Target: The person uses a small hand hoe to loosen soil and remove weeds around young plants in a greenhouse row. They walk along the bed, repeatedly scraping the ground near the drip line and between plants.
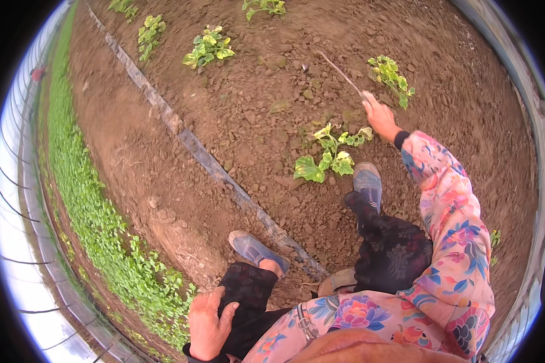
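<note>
My right hand [381, 119], stretched forward, is closed around the end of a thin tool handle [340, 73]. The handle reaches up and left over loose soil; a small shiny piece [305, 67] shows by its far end, and whether the two are joined cannot be told. Just right of the handle grows a yellow-green leafy plant [393, 77]. Another young plant [329, 156] with pale, partly yellowed leaves stands below my right hand, in front of my shoe. My left hand [210, 320] rests at my left knee on the dark trousers, thumb apart, with no tool seen in it.
A grey, partly soil-covered strip [204, 152] runs diagonally across the soil, between my shoes [259, 249]. More young plants [209, 46] grow farther ahead. A dense bed of green seedlings [91, 199] lies at left, beside the ribbed plastic greenhouse wall [16, 227].
</note>
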Demonstrator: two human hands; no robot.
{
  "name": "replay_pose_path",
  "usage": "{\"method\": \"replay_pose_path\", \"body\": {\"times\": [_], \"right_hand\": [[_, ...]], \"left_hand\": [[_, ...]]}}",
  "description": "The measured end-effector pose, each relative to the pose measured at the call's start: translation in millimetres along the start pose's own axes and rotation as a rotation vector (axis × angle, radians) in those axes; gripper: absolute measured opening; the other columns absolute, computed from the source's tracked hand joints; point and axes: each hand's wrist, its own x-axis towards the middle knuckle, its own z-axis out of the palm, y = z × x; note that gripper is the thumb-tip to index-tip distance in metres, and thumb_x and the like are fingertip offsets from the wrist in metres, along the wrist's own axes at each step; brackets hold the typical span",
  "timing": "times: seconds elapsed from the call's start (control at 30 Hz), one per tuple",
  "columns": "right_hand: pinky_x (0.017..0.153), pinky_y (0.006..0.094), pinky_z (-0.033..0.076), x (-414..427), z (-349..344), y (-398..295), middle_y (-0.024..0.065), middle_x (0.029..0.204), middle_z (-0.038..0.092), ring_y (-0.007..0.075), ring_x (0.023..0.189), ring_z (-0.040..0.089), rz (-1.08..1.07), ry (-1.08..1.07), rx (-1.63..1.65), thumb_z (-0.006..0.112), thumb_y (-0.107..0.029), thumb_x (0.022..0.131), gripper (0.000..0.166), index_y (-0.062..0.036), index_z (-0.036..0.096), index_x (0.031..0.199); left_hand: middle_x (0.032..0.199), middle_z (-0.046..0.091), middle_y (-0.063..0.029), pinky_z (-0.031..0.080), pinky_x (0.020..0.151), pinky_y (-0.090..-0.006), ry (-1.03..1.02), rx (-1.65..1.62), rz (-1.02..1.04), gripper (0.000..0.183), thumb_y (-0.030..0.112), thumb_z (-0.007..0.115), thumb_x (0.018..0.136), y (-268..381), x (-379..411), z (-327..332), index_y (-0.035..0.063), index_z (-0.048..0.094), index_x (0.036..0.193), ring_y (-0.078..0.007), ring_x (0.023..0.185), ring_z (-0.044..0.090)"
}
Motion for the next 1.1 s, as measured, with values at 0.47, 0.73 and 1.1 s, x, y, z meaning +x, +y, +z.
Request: {"method": "replay_pose_path", "body": {"times": [0.47, 0.73, 1.1], "right_hand": [[0.069, 0.0554, 0.044, -42, 7, 46, 0.0264, 0.082, 0.062, 0.0481, 0.079, 0.058, 0.129, 0.077, 0.017, 0.041, -0.033, 0.093, 0.027, -0.0171, 0.043, 0.115], [0.064, 0.0499, 0.043, -6, 2, 3, 0.0237, 0.077, 0.059, 0.0453, 0.076, 0.056, -0.14, 0.2, 0.219, 0.048, -0.03, 0.092, 0.026, -0.0113, 0.046, 0.109], [0.064, 0.0534, 0.041, -38, -9, 25, 0.0266, 0.072, 0.058, 0.0475, 0.073, 0.056, 0.037, -0.021, 0.08, 0.038, -0.039, 0.095, 0.033, -0.0072, 0.045, 0.097]], "left_hand": [[0.09, 0.063, -0.0183, 0.046, 0.075, -0.0416, -0.033, -0.095, 0.098, 0.035, 0.021, 0.065, 0.082, -7, 9, -7, -0.0015, 0.057, 0.107, -0.0367, 0.084, 0.059], [0.09, 0.063, -0.0176, 0.046, 0.074, -0.0414, -0.079, -0.089, 0.09, 0.034, 0.02, 0.064, 0.082, -16, 12, 3, -0.0014, 0.057, 0.107, -0.0364, 0.083, 0.059], [0.09, 0.063, -0.0207, 0.046, 0.078, -0.0401, -0.08, -0.139, 0.081, 0.033, 0.017, 0.063, 0.083, -15, 6, -4, -0.0049, 0.056, 0.108, -0.0364, 0.084, 0.061]]}}
